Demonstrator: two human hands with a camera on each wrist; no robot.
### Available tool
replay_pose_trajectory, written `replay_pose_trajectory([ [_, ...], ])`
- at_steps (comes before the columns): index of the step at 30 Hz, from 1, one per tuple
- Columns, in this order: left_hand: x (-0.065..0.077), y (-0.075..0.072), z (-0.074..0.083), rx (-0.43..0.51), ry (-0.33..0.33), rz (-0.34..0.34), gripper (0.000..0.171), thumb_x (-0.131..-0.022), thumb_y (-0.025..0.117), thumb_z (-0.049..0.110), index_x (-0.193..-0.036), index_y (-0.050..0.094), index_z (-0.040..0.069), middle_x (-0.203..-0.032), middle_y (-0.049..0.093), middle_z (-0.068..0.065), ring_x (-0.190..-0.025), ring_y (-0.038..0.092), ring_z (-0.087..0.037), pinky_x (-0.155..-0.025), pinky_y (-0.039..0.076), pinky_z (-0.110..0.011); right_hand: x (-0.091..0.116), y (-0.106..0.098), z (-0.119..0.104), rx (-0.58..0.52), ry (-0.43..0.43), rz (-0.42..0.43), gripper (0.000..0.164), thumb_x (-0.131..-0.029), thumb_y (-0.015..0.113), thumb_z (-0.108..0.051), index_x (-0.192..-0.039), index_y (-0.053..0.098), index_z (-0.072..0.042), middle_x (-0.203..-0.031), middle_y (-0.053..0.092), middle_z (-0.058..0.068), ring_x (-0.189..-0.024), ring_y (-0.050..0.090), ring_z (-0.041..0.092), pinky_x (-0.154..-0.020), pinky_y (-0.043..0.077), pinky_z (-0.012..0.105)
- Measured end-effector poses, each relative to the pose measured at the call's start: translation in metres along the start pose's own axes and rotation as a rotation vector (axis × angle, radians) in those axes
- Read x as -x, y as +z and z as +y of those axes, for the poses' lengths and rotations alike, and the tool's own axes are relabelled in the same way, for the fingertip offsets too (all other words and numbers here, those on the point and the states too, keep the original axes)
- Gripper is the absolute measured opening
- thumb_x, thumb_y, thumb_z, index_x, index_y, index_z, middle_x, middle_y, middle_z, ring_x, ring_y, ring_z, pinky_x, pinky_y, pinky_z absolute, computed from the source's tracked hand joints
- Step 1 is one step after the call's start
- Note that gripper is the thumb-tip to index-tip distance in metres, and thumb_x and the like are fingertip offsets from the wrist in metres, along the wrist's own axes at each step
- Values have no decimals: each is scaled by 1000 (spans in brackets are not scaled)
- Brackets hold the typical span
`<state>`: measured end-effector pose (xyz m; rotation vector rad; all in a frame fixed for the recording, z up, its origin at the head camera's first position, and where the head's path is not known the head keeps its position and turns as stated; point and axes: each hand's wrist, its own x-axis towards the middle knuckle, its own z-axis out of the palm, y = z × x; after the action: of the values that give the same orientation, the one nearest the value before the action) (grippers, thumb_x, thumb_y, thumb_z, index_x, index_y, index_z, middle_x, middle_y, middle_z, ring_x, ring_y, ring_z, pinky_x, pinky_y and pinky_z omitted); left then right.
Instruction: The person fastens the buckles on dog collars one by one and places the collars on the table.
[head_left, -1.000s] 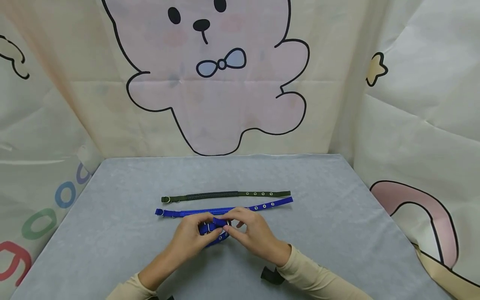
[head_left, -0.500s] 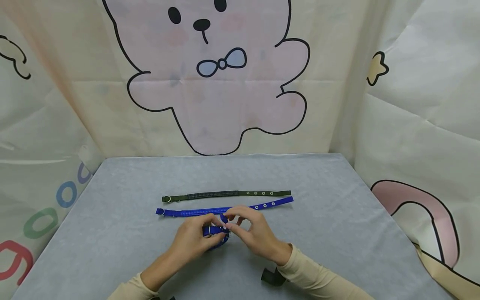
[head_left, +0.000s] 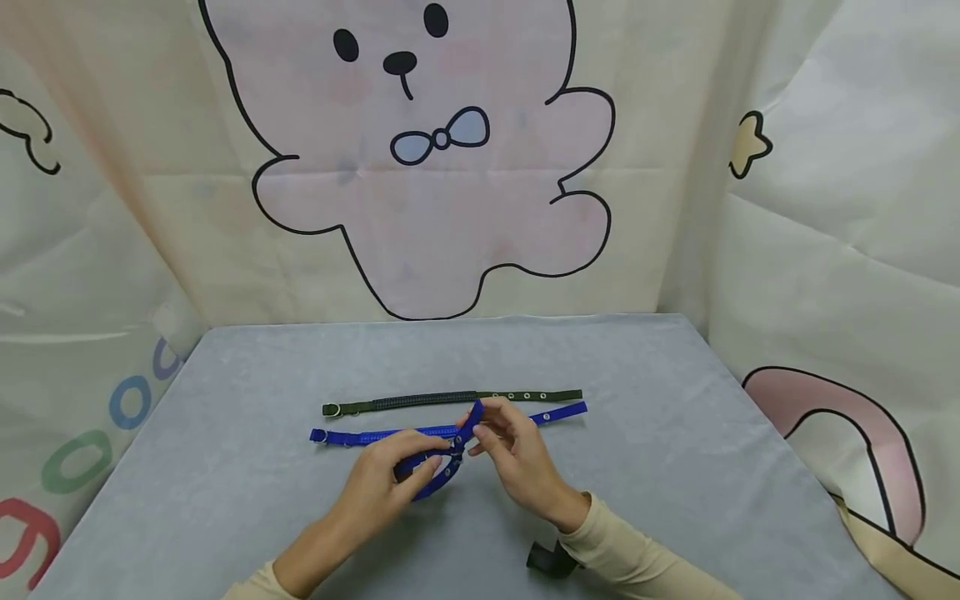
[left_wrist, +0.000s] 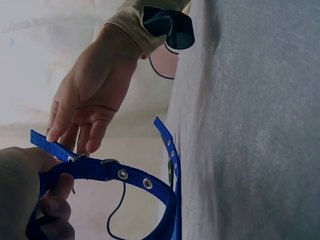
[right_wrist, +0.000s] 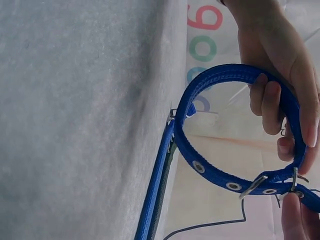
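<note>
Left hand (head_left: pixel 375 477) grips looped blue collar (right_wrist: pixel 215 177), well in from worktop's (head_left: pixel 225 450) far edge; right hand (head_left: pixel 521 467) touches tail (left_wrist: pixel 46 143), pinch unclear. Tail could back out if left grip loosens.

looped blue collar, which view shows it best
Right wrist view: the looped blue collar shows large, its opening facing the camera. The left wrist view shows its free end but cuts it off below; the head view shows it small, partly behind the left hand.

Looped collar (right_wrist: pixel 216 176): blue (eyelets (right_wrist: pixel 233 186) silver) | flat collar (head_left: pixel 375 436): blue | third collar (head_left: pixel 427 402): dark green | cloth (head_left: pixel 187 475): grey | bear print (head_left: pixel 442 217): pink
</note>
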<state>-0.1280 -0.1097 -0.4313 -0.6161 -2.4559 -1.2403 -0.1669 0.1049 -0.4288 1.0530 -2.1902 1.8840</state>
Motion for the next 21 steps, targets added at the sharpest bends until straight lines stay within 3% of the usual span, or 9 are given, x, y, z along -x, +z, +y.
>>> replay_pose_trajectory([
  [7,1,2,4,15,38,-16,21,-93,72,12,-112,78,19,-90,66,10,-66,43,5,-53,41,-17,5,-2,-4,-61,24,6,20,-108,42,-4,-128,47,-1,-116,63,30,-100,68,11,-71,61,35],
  [13,5,-2,2,-21,6,-19,22,-92,73,10,-109,79,21,-85,62,15,-61,38,7,-51,38,-17,2,4,-2,-77,37,-29,21,-109,41,-5,-128,45,-1,-116,62,32,-101,69,15,-70,61,36],
  [21,2,-2,3,-31,16,-59,18,-94,72,16,-110,79,22,-85,62,13,-60,37,6,-50,38,-16,4,2,-5,8,47,-38,21,-108,44,-7,-129,49,-7,-115,67,22,-90,69,16,-60,59,35],
])
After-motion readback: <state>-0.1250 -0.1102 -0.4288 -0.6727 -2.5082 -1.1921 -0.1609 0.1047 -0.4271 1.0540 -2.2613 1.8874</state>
